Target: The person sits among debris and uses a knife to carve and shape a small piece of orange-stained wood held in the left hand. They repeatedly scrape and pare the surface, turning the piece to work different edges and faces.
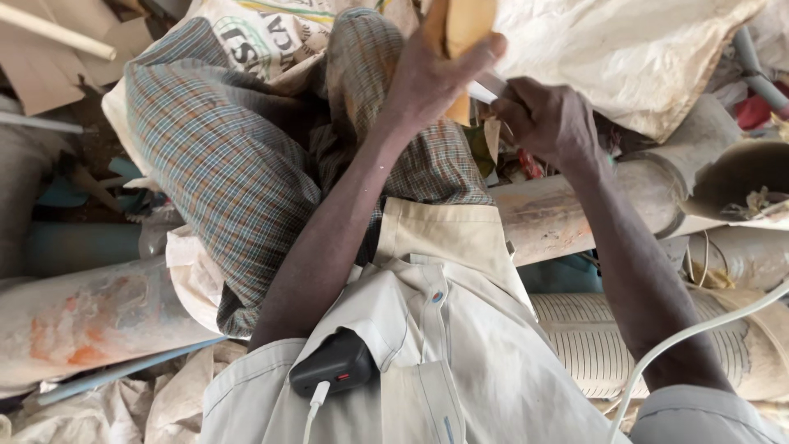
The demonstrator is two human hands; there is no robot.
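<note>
My left hand (431,78) grips a yellowish-tan piece of wood (464,23) held upright at the top of the view, thumb across its lower edge. My right hand (546,119) is closed around a knife whose pale blade (485,90) reaches left and touches the wood just below my left thumb. Both hands work above my lap, over a checked cloth (222,156) wrapped around my legs. The knife's handle is hidden inside my fist.
I sit among large grey pipes (567,210), one ribbed pipe (592,337) at lower right. Pale sacks (633,49) lie behind my hands. A black power bank (335,372) with a white cable sits in my shirt pocket. Wood scraps lie at top left.
</note>
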